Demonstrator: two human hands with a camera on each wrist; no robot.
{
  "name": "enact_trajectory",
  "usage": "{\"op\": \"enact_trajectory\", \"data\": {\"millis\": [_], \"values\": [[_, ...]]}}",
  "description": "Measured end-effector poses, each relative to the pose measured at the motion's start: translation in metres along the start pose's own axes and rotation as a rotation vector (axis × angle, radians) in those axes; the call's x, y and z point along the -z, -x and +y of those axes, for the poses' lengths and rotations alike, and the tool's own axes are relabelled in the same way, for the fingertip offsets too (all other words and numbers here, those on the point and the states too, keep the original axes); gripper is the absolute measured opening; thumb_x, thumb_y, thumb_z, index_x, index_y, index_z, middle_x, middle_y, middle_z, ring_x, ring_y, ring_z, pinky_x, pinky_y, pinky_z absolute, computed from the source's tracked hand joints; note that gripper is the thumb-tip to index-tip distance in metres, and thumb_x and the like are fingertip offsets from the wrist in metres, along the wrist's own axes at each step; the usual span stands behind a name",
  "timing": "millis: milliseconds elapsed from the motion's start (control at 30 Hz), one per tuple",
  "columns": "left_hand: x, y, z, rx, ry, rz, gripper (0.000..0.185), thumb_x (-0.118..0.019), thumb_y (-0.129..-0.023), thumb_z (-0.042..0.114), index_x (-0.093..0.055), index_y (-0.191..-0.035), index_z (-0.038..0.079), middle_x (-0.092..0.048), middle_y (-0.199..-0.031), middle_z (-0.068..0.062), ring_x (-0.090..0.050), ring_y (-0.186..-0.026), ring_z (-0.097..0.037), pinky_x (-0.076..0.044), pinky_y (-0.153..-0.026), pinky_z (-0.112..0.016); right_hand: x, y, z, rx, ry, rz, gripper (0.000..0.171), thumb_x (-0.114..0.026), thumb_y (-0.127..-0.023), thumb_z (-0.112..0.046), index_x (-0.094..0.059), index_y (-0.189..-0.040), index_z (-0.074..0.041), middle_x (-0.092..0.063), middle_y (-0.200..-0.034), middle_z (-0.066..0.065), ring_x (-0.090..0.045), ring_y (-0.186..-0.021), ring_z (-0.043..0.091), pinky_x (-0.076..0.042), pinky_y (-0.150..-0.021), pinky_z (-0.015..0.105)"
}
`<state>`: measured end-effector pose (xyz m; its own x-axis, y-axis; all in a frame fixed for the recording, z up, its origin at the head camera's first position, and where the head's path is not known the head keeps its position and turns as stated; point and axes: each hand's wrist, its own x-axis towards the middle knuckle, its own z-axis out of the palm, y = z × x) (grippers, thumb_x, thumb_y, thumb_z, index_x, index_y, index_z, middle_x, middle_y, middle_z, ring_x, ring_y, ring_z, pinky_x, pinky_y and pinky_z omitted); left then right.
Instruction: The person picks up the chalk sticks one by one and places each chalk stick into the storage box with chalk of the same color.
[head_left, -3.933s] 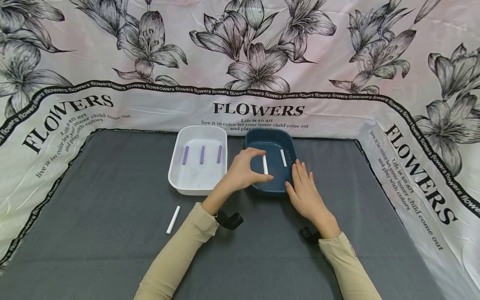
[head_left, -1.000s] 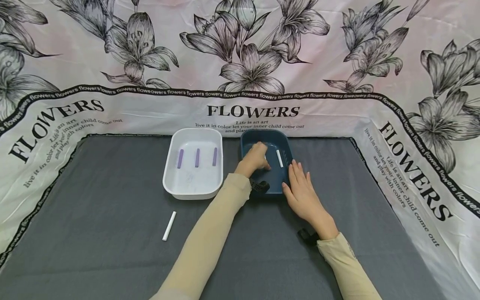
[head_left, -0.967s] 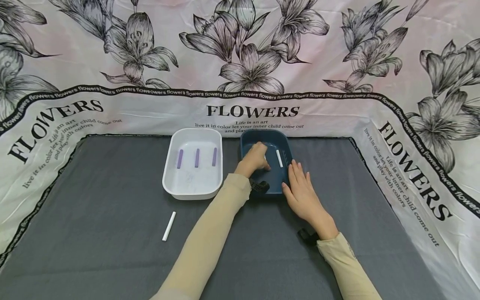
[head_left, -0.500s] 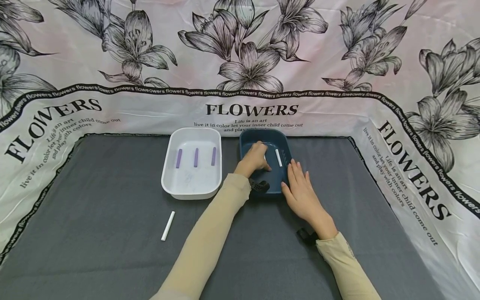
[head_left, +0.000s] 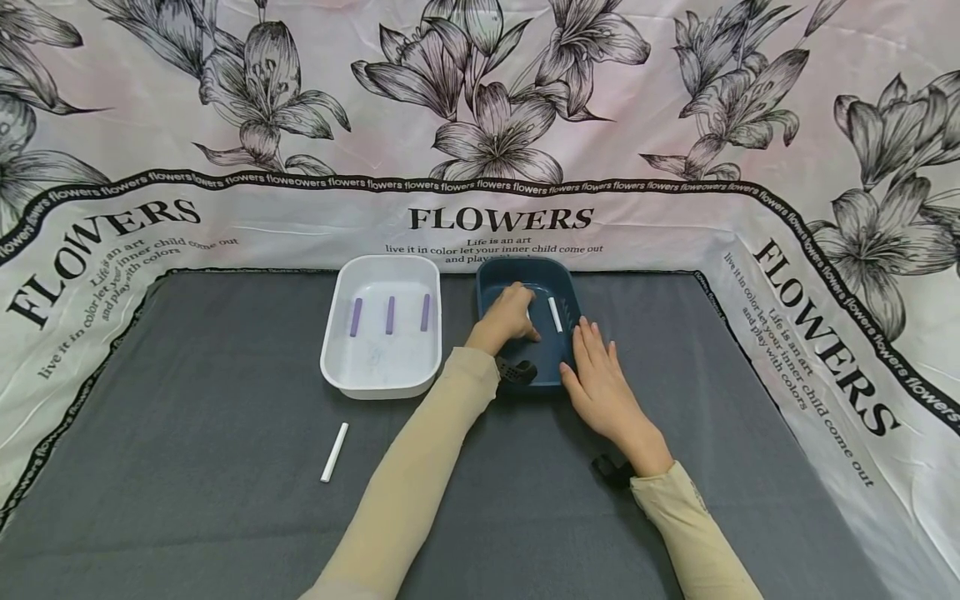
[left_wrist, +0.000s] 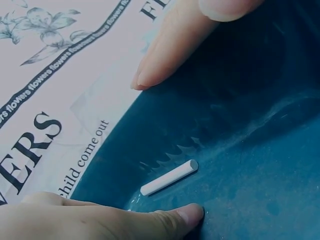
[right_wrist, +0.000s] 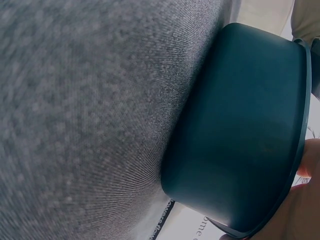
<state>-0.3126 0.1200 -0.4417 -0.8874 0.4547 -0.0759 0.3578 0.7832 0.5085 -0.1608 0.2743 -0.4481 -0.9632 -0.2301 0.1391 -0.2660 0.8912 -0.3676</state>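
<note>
Head view showed the left hand (head_left: 507, 317) reaching into the blue tray (head_left: 491, 282) at centre frame, fingers curled around a white chalk stick (head_left: 530, 313) mostly hidden beneath them (whether they pinched it I could not tell). A second white stick (head_left: 555, 314) lay just right of it inside the tray. The right hand (head_left: 600, 387) rested flat, fingers straight and together, against the tray's lower-right rim.

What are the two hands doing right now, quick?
Left hand: inside the blue tray, fingers loosely curled over a white stick; whether it grips it cannot be told.
Right hand: open, fingers straight, resting against the tray's outer side.
</note>
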Motion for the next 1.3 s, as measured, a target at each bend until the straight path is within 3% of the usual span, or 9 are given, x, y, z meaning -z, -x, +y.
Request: {"op": "enact_trajectory", "data": {"millis": [433, 833, 1300], "values": [[0.009, 0.004, 0.004, -0.014, 0.076, 0.009, 0.075, -0.089, -0.076, 0.023, -0.054, -0.14, 0.004, -0.049, -0.14, -0.011, -0.053, -0.123, -0.027, -0.05, -0.097, -0.038, 0.001, -0.001, -0.001, 0.003, -0.007, -0.006, 0.066, -0.038, -0.108, -0.03, -0.013, -0.154, 0.009, -0.003, -0.164, 0.021, 0.004, -0.151, 0.032, -0.003, -0.118, 0.06], [0.03, 0.011, 0.02, -0.06, 0.045, 0.055, 0.075, -0.085, -0.08, 0.024, -0.051, -0.145, 0.008, -0.045, -0.147, -0.008, -0.047, -0.132, -0.024, -0.046, -0.104, -0.037, 0.002, -0.001, -0.004, -0.008, -0.004, -0.017, 0.065, -0.038, -0.108, -0.029, -0.014, -0.154, 0.01, 0.0, -0.165, 0.019, 0.005, -0.151, 0.031, -0.003, -0.117, 0.062], [0.046, 0.021, 0.027, -0.09, -0.011, 0.072, 0.075, -0.085, -0.081, 0.026, -0.05, -0.145, 0.01, -0.042, -0.15, -0.009, -0.045, -0.135, -0.027, -0.045, -0.105, -0.04, 0.003, -0.001, -0.004, -0.004, 0.001, -0.014, 0.065, -0.04, -0.107, -0.027, -0.014, -0.154, 0.01, -0.003, -0.164, 0.023, 0.0, -0.151, 0.037, -0.004, -0.117, 0.063]]}}
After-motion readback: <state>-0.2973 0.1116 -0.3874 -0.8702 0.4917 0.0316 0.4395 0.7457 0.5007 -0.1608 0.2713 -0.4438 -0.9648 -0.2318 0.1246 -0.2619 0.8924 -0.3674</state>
